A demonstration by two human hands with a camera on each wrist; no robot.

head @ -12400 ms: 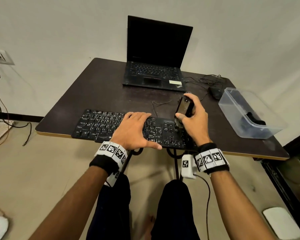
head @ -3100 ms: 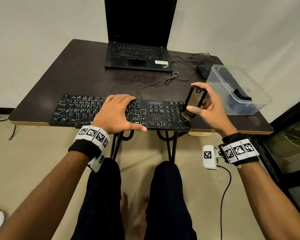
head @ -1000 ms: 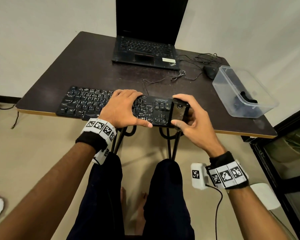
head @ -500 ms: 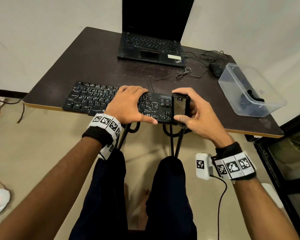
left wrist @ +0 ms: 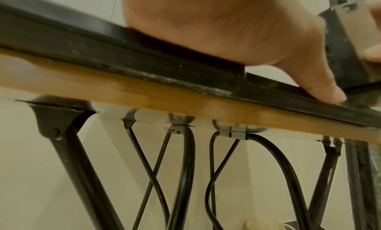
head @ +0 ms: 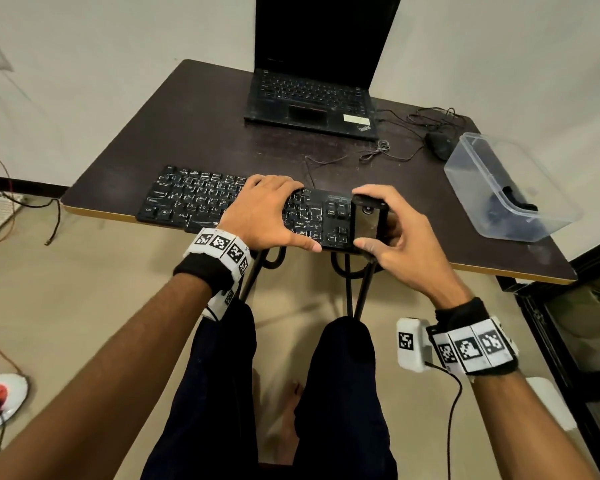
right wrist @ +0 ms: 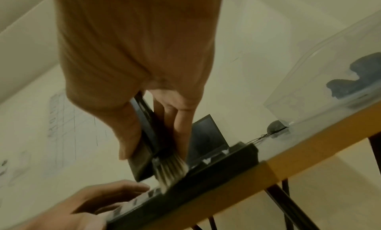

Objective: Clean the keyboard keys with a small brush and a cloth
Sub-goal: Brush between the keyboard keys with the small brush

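A black keyboard (head: 201, 199) lies along the near edge of the dark table (head: 222, 133). My left hand (head: 264, 213) lies flat over its middle keys, thumb along the front edge, holding it steady. My right hand (head: 388, 233) grips a flat black brush (head: 368, 220) by its sides, over the keyboard's right end. In the right wrist view the brush's pale bristles (right wrist: 171, 170) touch the keys near the front edge of the keyboard (right wrist: 206, 173). In the left wrist view my left hand (left wrist: 237, 30) rests on the keyboard (left wrist: 144, 61) and the brush (left wrist: 346, 43) stands beside the thumb.
An open black laptop (head: 312, 98) stands at the back of the table. A clear plastic box (head: 506, 188) holding a dark item sits at the right, with a mouse (head: 437, 143) and loose cables behind it. Black metal table legs (left wrist: 82, 176) cross below.
Over the last second my right hand has kept the brush on the keyboard's right end, shifting only slightly. The left hand stays pressed on the keys. The head view has drifted a little.
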